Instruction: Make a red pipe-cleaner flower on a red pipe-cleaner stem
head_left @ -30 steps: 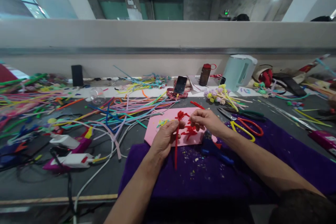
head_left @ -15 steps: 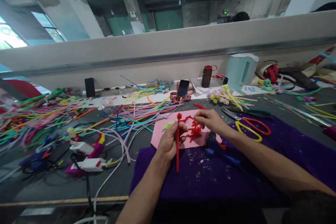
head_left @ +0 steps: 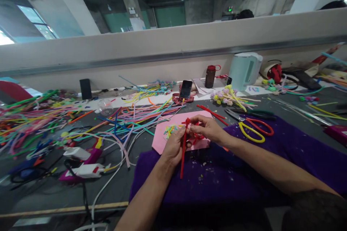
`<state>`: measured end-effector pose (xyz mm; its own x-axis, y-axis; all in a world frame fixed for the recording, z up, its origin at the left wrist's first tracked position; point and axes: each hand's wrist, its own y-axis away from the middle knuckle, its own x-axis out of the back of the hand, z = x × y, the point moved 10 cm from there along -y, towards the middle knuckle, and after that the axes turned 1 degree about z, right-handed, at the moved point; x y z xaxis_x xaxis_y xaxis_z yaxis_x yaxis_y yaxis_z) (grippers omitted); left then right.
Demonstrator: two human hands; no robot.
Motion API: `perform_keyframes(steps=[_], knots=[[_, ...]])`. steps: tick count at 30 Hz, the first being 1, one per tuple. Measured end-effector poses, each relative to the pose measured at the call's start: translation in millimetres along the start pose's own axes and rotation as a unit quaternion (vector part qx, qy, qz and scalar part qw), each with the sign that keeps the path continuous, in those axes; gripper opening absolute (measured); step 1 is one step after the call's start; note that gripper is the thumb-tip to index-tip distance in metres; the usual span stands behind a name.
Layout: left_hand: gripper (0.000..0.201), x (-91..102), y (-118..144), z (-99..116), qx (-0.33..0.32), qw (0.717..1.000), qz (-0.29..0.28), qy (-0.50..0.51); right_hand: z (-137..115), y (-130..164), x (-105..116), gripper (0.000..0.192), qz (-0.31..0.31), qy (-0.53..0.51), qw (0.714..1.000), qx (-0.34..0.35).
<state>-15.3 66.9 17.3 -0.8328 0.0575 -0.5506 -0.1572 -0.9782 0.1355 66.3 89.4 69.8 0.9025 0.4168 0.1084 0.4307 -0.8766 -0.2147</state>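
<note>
From where I stand, the hardest thing to make out is the very meeting of the fingers. The left hand (head_left: 172,146) is closed around a red fuzzy stem (head_left: 183,160), whose lower end hangs free below the grip and whose knotted red top (head_left: 187,121) pokes just above it. The right hand (head_left: 208,129) presses in there, thumb and fingers drawn narrow; I cannot tell whether they pinch a separate piece. Its fingers and knuckles partly cover the red pieces (head_left: 197,139) lying behind the grip on a pink board (head_left: 159,145), and its forearm hides some of the purple cloth (head_left: 217,187) underneath. Yellow and teal snippets (head_left: 170,130) show just left of the grip.

Half a second ago the right hand hung apart from the left, over those red pieces; now the two meet at the stem's top. Beyond the grip, more of the loose red stems (head_left: 214,114) has come into sight.
</note>
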Motion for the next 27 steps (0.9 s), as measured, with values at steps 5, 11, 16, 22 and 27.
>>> perform_keyframes(steps=[5, 11, 16, 22, 27], knots=[[0.027, 3.7, -1, 4, -0.023, 0.998, 0.017, -0.056, -4, -2, 10, 0.020, 0.019, -0.022, 0.999, 0.012], [0.026, 20.6, 0, 15, -0.051, 0.995, 0.079, -0.028, 17, -15, 65, 0.025, 0.144, -0.140, 0.979, -0.028], [0.022, 24.5, 0, 18, -0.064, 0.994, 0.090, 0.019, 28, -7, 25, 0.035, 0.031, -0.126, 0.984, -0.120], [0.024, 6.2, -2, 10, -0.069, 0.997, 0.021, 0.020, 20, 17, -39, 0.023, -0.095, -0.106, 0.981, -0.133], [0.022, 3.1, 0, 9, -0.059, 0.998, 0.010, -0.002, 25, 13, -31, 0.027, -0.074, -0.129, 0.982, -0.115]])
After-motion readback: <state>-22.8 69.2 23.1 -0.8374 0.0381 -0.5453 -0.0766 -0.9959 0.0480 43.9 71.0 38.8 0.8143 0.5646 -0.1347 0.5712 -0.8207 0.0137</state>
